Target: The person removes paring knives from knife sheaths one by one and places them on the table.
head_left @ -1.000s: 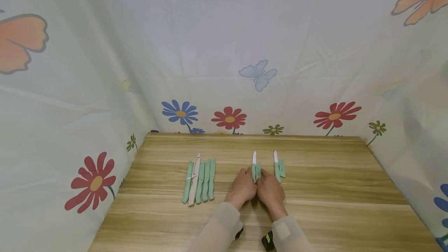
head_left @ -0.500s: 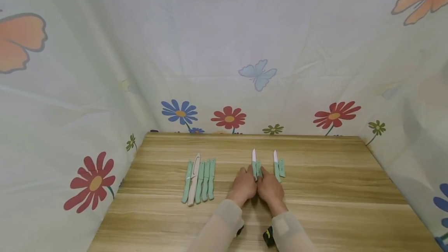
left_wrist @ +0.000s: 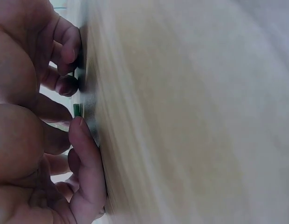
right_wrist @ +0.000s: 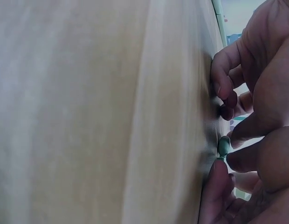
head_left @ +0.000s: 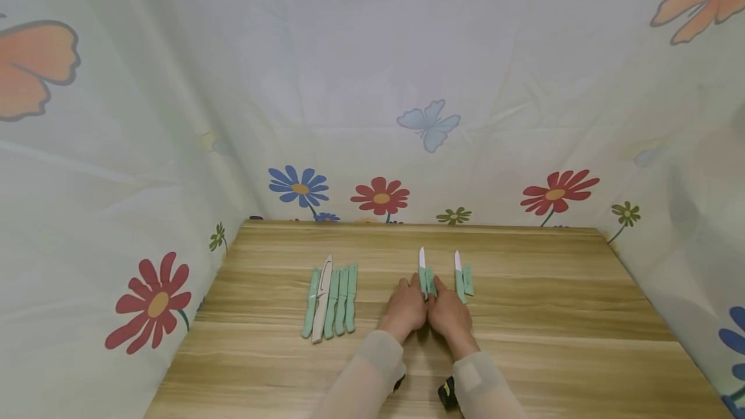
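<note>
A paring knife with a pale blade and mint-green handle lies on the wooden table, tip pointing away. Its matching green sheath is alongside it on the right. My left hand pinches the lower handle from the left, while my right hand pinches the sheath's near end from the right. Both hands almost meet, hiding the near ends of the two pieces. In the left wrist view a small green end shows by the thumb tip. A rounded green end appears between fingers in the right wrist view.
Right of my hands lies a second paring knife with its sheath beside it. To the left is a row of several sheathed green knives and a larger beige one. A flower-printed curtain surrounds the wooden table.
The knife and sheath have shifted very slightly away from me and now sit closer in line. My hands have stayed nearly in place around them.
</note>
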Action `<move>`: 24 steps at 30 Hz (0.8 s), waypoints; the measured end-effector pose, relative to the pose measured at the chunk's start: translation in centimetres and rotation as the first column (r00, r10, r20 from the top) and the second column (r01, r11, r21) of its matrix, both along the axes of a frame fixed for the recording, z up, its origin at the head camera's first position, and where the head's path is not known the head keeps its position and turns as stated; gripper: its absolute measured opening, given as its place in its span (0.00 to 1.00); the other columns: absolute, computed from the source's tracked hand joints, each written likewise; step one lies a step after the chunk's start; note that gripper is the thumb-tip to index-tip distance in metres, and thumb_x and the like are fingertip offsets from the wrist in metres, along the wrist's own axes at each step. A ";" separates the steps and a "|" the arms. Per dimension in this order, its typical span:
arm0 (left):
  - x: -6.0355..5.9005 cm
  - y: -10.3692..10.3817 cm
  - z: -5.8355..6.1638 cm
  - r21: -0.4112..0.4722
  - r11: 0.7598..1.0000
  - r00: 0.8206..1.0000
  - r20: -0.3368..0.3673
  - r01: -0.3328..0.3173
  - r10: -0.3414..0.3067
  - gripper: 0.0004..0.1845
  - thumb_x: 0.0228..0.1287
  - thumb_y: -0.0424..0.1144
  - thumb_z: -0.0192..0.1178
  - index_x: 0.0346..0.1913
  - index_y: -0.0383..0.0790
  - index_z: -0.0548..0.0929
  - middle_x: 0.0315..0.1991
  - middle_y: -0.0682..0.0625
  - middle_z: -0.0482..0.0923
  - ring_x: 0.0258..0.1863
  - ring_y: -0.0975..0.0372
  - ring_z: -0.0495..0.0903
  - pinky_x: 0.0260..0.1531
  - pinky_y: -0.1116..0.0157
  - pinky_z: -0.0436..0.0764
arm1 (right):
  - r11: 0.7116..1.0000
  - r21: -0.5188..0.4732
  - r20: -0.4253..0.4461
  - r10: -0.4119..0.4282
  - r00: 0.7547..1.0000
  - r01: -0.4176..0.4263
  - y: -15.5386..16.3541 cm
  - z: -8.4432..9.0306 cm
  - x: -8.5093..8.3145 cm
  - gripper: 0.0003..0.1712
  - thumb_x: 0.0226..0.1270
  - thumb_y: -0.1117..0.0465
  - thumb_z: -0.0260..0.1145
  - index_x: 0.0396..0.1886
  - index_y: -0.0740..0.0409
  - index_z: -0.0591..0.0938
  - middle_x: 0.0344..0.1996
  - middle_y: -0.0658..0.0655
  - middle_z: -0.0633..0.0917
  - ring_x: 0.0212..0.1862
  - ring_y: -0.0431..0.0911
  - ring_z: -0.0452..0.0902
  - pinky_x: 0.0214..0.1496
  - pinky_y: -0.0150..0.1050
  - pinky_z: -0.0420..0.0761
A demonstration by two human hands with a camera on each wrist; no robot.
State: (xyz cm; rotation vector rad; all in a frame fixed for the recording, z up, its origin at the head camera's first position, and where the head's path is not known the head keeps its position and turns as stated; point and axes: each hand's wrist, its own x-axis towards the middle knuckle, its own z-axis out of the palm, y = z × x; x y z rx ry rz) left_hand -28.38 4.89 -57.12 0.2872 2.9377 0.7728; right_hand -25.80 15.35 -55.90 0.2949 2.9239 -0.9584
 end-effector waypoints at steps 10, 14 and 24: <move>0.3 -0.4 -0.6 0.075 0.997 0.999 0.033 0.005 -0.007 0.34 0.77 0.41 0.56 0.79 0.31 0.60 0.62 0.34 0.73 0.45 0.50 0.80 0.47 0.53 0.84 | 0.997 -0.067 -0.090 0.037 0.995 -0.043 -0.1 -0.3 1.3 0.34 0.77 0.61 0.52 0.79 0.66 0.62 0.68 0.77 0.74 0.67 0.70 0.73 0.61 0.69 0.76; 0.9 -0.9 -0.7 0.114 0.993 0.999 0.026 0.020 -0.023 0.32 0.77 0.39 0.53 0.78 0.29 0.62 0.62 0.32 0.73 0.50 0.46 0.80 0.53 0.51 0.83 | 0.993 -0.094 -0.162 0.055 0.985 -0.071 -0.2 -0.1 2.1 0.34 0.73 0.64 0.54 0.77 0.70 0.64 0.62 0.80 0.77 0.57 0.69 0.80 0.51 0.65 0.80; 2.9 -2.6 -0.8 0.348 0.935 0.998 -0.003 0.063 -0.067 0.26 0.75 0.36 0.55 0.71 0.27 0.71 0.45 0.43 0.78 0.46 0.53 0.78 0.49 0.55 0.81 | 0.930 -0.362 -0.085 0.035 0.996 -0.064 0.3 0.3 3.3 0.34 0.76 0.67 0.53 0.79 0.67 0.60 0.31 0.58 0.81 0.28 0.45 0.72 0.33 0.39 0.73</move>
